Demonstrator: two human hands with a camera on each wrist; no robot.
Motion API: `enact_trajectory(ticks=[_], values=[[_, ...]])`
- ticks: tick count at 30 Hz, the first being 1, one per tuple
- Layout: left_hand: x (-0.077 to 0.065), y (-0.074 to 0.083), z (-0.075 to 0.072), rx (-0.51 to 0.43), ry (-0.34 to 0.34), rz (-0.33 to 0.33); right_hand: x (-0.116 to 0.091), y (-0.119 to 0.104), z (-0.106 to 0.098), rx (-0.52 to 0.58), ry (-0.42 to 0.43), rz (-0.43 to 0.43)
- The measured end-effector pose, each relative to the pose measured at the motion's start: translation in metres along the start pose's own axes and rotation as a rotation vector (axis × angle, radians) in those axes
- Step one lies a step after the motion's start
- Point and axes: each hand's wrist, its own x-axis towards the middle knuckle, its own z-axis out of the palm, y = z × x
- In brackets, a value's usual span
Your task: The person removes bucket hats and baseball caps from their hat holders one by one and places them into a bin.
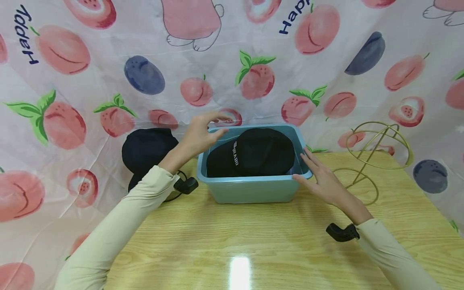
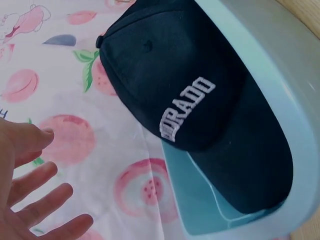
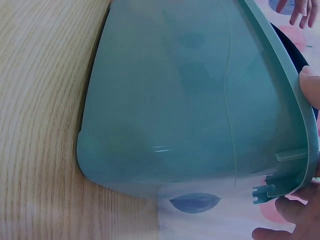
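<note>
A dark baseball cap [image 1: 266, 151] with pale raised lettering lies in a light-blue plastic bin [image 1: 253, 191], its brim toward the left end. My left hand [image 1: 199, 133] hovers by the bin's back left corner, fingers spread and thumb apart, holding nothing. In the left wrist view the cap [image 2: 190, 75] rises above the rim, and the left hand [image 2: 35, 185] is apart from it. My right hand [image 1: 322, 181] touches the bin's front right corner, thumb on the front rim and straight fingers along the right side. The right wrist view shows its fingertips [image 3: 290, 207] at the rim.
Another dark cap [image 1: 148, 149] lies left of the bin, partly behind my left forearm. On the right stands a gold wire stand [image 1: 366, 163] with round hoops. The wooden table [image 1: 203, 237] meets a fruit-printed cloth [image 1: 217, 60] at the back.
</note>
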Motion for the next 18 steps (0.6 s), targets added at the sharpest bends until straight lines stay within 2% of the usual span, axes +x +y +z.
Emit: enact_trajectory(ticks=[4,8,18], values=[[-0.007,-0.004,-0.01,-0.001,0.008,-0.051,0.0,-0.002,0.0,0.001,-0.006,0.003],[-0.014,-0.01,-0.019,0.039,0.033,-0.079,0.002,-0.003,0.0,0.001,-0.007,0.001],[-0.024,-0.019,-0.034,0.101,0.124,-0.087,-0.001,-0.002,0.0,-0.002,-0.006,0.014]])
